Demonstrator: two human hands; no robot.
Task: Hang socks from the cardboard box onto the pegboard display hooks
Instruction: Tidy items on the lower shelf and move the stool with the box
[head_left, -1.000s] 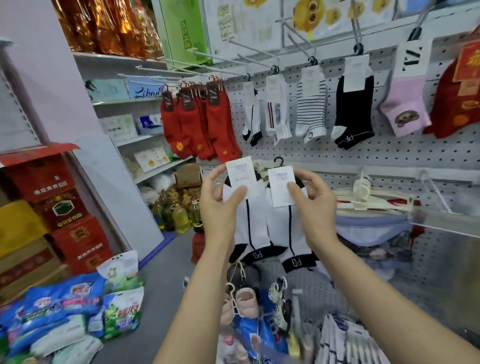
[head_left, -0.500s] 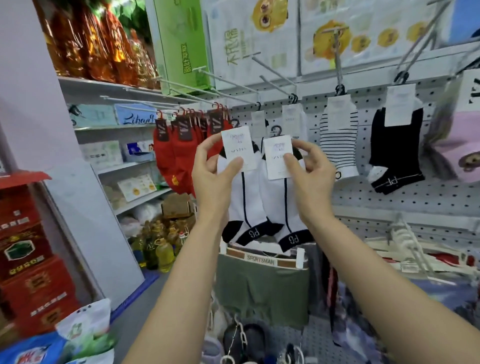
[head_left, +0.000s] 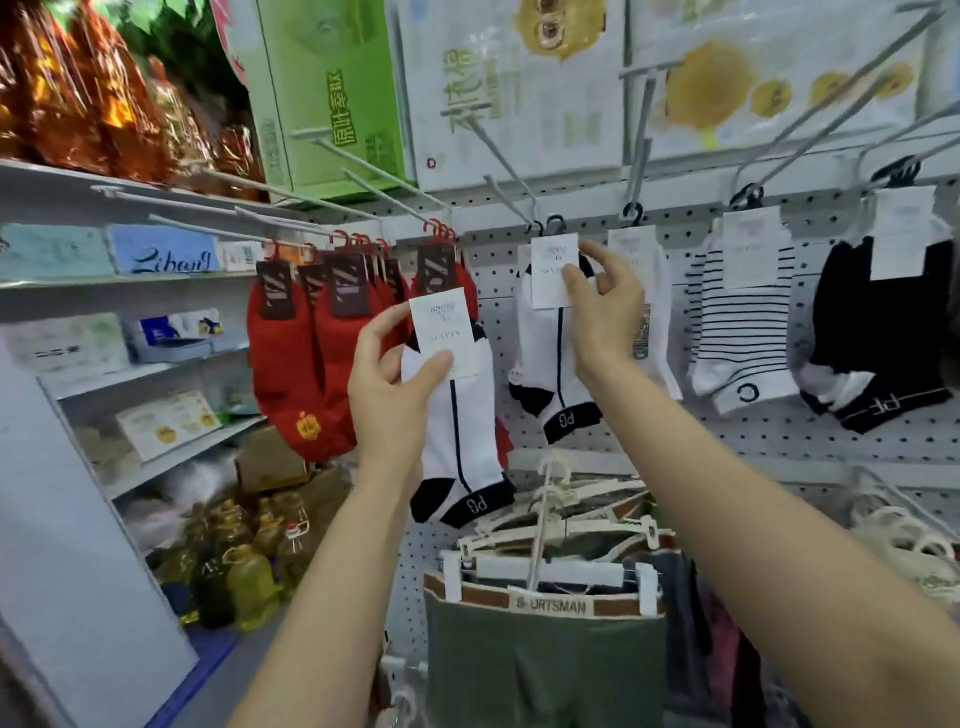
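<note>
2 hands up at the pegboard (head_left: 769, 431), each with 1 white sock pair.

Left hand (head_left: 392, 387): fingers and thumb pinch the paper header card of the lower white sock pair (head_left: 460, 441). It hangs free in front of the board, clear of any hook, black toe and black "PG" cuff at the bottom, just right of the red socks.

Right hand (head_left: 605, 301): thumb and fingers grasp the card of the upper white sock pair (head_left: 550, 358). Its black hanger (head_left: 555, 223) is up at the base of a white hook (head_left: 506, 156) on the top row; cannot tell whether it is seated on the wire. A 2nd black hanger sits just left of it at the same hook.

Top row of the board, left to right:
- red socks (head_left: 306, 364), about 6 cards on red hangers, bunched across 2 hooks
- the white pair in the right hand
- 1 plain white pair (head_left: 657, 312), partly behind the right hand
- 1 striped pair (head_left: 743, 332)
- 1 black pair (head_left: 883, 343) marked "PF", near the right edge

Below the row: white clip hangers and 1 olive "SPORTSMAN" garment (head_left: 545, 670).

Shelves (head_left: 130, 280) on the left carry boxed goods; yellow oil bottles (head_left: 249, 577) stand on the floor beneath, number unclear.
</note>
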